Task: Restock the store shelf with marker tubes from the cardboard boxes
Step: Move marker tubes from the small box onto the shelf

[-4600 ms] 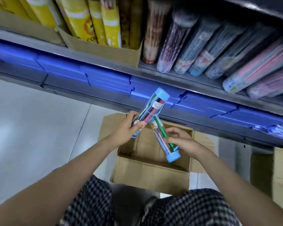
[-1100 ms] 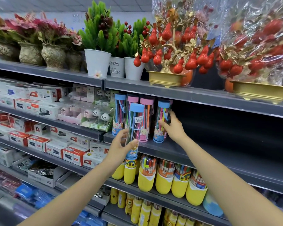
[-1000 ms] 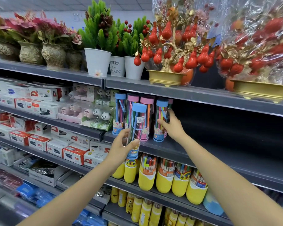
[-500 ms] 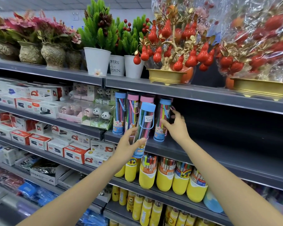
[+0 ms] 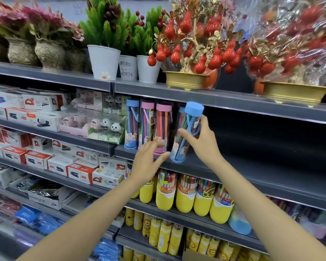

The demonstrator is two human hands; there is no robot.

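Blue-capped marker tube [image 5: 184, 132], clear, filled with coloured markers: tilted at the shelf [image 5: 252, 166] edge, gripped by right hand [image 5: 201, 142]. Left hand [image 5: 149, 162] beside its base, fingers spread, empty. Three more tubes [image 5: 147, 125] stand upright alongside (one blue cap, two pink).

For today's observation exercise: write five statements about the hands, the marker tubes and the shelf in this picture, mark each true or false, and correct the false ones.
1. The right hand holds a blue-capped marker tube tilted. True.
2. The left hand grips a pink-capped tube. False: its fingers are extended and hold nothing.
3. The held tube stands flat on the shelf. False: it leans, its cap towards the right.
4. Two pink-capped tubes stand upright left of the held tube. True.
5. The shelf space right of the held tube is packed with tubes. False: no tubes show there.
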